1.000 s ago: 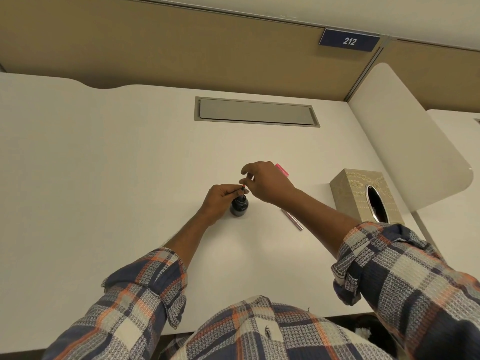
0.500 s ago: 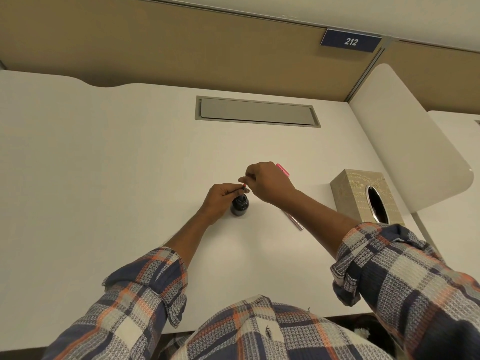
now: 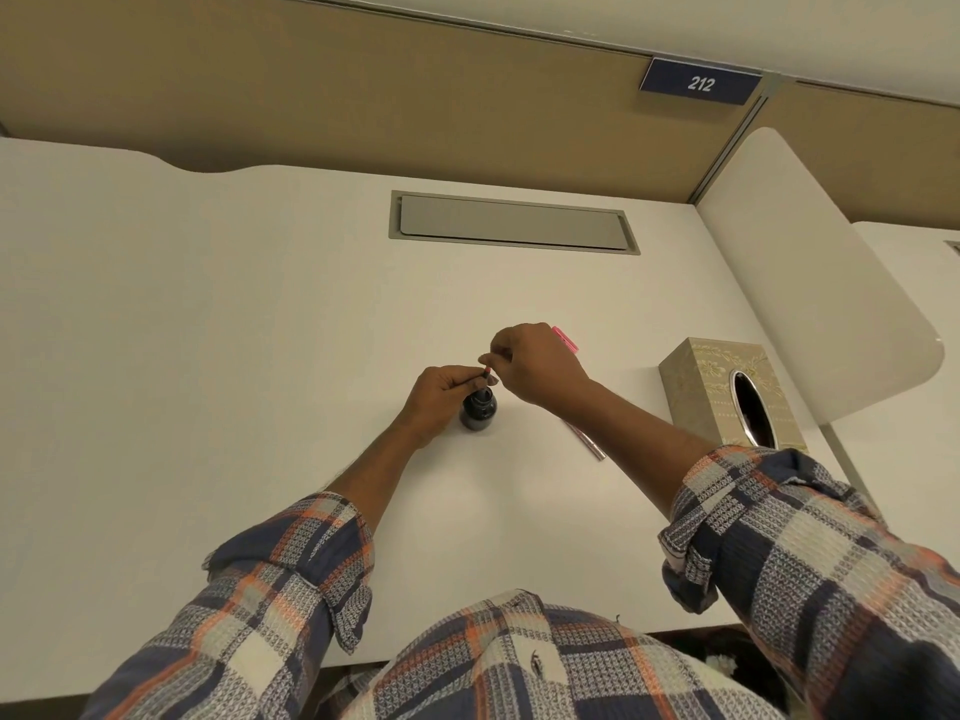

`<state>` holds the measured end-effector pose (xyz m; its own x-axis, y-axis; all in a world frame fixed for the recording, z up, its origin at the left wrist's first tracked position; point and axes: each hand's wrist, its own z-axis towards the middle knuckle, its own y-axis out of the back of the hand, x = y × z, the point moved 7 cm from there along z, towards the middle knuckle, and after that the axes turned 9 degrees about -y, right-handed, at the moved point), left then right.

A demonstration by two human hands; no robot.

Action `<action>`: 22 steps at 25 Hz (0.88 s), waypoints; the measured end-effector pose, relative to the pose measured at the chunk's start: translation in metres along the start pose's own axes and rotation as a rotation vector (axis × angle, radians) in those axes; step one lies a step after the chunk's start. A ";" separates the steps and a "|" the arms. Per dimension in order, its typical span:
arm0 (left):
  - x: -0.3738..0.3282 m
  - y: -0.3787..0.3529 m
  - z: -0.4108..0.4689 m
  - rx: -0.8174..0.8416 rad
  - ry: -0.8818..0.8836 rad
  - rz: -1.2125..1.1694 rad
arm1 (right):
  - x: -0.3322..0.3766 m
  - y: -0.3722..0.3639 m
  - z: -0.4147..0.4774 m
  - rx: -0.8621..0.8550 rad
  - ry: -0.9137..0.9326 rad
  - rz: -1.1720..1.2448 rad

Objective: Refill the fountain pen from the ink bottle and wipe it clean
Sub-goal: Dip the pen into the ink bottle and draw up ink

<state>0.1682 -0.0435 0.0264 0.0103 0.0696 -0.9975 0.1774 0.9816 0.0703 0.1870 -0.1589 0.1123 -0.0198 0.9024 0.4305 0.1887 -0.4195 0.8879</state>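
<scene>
While the small dark glass ink bottle on the white bench is steadied by the left hand, the slim pen section, pinched in the right hand directly above the bottle's mouth, should be kept upright and its filler worked slowly.

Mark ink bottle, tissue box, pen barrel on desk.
ink bottle (image 3: 479, 410), head view, dark round body.
tissue box (image 3: 698, 389), head view, patterned top face.
pen barrel (image 3: 589, 442), head view, mid-shaft, lying on the desk.
</scene>
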 end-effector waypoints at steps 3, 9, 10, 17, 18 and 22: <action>0.000 0.000 0.000 0.008 -0.001 0.000 | 0.000 0.001 0.000 -0.007 -0.008 0.025; 0.000 0.000 0.000 -0.016 0.009 -0.020 | 0.005 0.001 0.000 0.023 0.030 0.013; 0.000 0.000 0.001 -0.014 0.008 -0.016 | 0.005 0.000 0.000 0.025 0.023 0.010; 0.003 0.000 0.001 0.022 -0.005 -0.008 | 0.000 0.007 0.000 -0.006 -0.043 0.039; 0.003 0.000 0.001 0.020 -0.006 -0.014 | 0.001 0.006 0.000 0.001 -0.031 0.059; 0.001 0.000 0.001 0.006 -0.003 -0.017 | 0.002 0.004 0.000 0.018 0.011 0.102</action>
<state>0.1688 -0.0436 0.0250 0.0105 0.0526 -0.9986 0.1839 0.9815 0.0537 0.1881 -0.1585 0.1165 -0.0100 0.8539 0.5203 0.2084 -0.5071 0.8363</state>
